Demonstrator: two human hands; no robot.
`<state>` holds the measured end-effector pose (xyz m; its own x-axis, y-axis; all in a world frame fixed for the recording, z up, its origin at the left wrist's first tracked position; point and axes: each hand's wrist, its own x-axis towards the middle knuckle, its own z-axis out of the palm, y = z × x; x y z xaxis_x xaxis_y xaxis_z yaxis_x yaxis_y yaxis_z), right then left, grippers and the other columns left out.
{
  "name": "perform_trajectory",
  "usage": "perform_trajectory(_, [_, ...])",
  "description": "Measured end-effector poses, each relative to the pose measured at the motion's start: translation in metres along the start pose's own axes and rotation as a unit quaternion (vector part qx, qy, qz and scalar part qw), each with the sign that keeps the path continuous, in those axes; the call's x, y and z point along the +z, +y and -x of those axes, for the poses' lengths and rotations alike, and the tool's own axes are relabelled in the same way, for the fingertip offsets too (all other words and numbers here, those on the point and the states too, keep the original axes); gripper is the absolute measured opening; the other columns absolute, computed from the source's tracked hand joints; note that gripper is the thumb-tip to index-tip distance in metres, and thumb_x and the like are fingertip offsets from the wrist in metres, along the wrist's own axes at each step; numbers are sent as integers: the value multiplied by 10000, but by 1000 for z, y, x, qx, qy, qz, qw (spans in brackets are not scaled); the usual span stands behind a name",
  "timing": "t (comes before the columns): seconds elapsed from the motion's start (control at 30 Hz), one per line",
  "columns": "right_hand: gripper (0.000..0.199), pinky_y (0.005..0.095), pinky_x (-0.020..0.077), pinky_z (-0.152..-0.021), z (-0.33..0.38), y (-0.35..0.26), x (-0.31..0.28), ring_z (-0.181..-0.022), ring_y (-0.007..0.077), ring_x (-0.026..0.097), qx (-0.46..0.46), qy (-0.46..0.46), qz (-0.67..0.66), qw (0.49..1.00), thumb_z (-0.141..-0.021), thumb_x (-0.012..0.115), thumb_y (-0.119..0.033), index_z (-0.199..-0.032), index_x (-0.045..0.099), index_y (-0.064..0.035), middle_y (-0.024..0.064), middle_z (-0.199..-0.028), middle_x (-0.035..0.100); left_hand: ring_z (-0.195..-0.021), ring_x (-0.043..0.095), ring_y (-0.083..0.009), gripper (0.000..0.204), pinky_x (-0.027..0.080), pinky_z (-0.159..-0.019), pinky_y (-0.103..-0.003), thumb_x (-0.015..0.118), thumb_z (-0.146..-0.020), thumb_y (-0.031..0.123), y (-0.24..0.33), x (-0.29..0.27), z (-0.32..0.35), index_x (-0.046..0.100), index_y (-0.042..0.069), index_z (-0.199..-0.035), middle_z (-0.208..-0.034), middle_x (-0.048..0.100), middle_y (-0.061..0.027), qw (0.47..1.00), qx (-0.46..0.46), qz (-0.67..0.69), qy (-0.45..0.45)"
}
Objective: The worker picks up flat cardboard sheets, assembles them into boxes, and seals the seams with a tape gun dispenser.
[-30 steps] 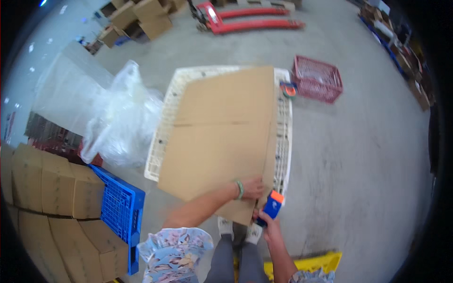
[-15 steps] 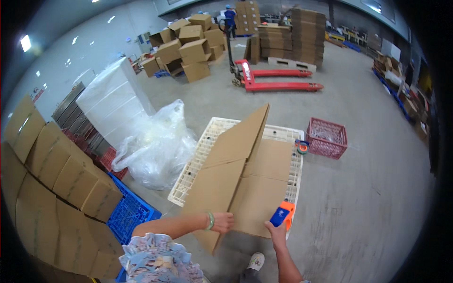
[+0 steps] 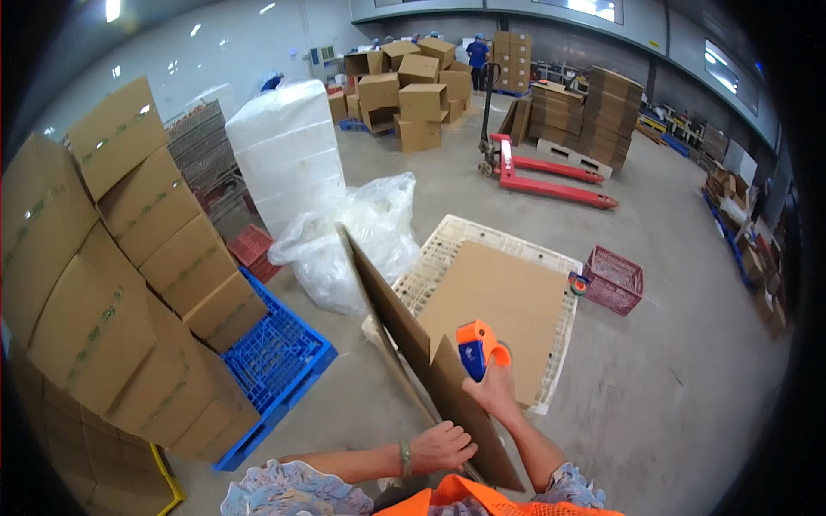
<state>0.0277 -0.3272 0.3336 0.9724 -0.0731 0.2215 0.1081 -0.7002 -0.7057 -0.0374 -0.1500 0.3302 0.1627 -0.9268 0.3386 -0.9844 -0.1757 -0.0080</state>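
Observation:
My left hand (image 3: pixel 441 447) is closed on the near edge of a folded cardboard box (image 3: pixel 404 331), which stands tilted on its edge, its panels slightly apart. In my right hand (image 3: pixel 495 391) is an orange and blue tape dispenser (image 3: pixel 475 351), raised just beside the box's right panel. Beyond it, another flattened cardboard sheet (image 3: pixel 508 297) lies flat on a white plastic pallet (image 3: pixel 460 230). A small roll of tape (image 3: pixel 577 282) sits at the pallet's right edge. The fingers of my left hand partly hide the box's lower edge.
Taped cartons (image 3: pixel 95 318) are stacked on a blue pallet (image 3: pixel 284 344) at left. Clear plastic bags (image 3: pixel 344 249) lie beside white foam blocks (image 3: pixel 284 159). A red crate (image 3: pixel 613 279) stands right of the white pallet. Farther off are a red pallet jack (image 3: pixel 551 176) and a person in blue (image 3: pixel 477 53).
The folded box has been lifted off the sheet beneath and swung left and closer, now more upright. My right hand has raised the tape dispenser. The view has shifted left and upward.

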Motion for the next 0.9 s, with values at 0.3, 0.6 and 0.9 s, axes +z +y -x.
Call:
perform_trajectory(0.3, [469, 495, 439, -853, -24, 46, 61, -907, 443, 571, 176, 27, 158, 971, -657, 687, -250, -988, 516, 34, 257, -926, 617, -1034, 566, -374, 462, 483, -828, -490, 610, -861, 380, 57, 84, 197, 547, 73, -1200, -1022, 622, -180, 731, -602, 316, -64])
perform_trajectory(0.6, [474, 494, 422, -858, 70, 185, 92, -965, 427, 559, 188, 133, 200, 952, -767, 659, -275, -1043, 504, 78, 273, -1021, 595, -1093, 507, -454, 730, 449, -873, -483, 679, -827, 296, -10, 55, 232, 352, 18, -1417, -1299, 416, -281, 489, -869, 25, 78])
perform_trajectory(0.9, [567, 467, 401, -899, 83, 169, 96, -1027, 408, 520, 176, 109, 48, 977, -823, 675, -187, -1231, 429, 120, 273, -1130, 536, -811, 622, -227, 395, 483, -762, -367, 611, -901, 326, -70, 131, 256, 664, -19, -1085, -906, 688, -107, 477, -831, 171, 230])
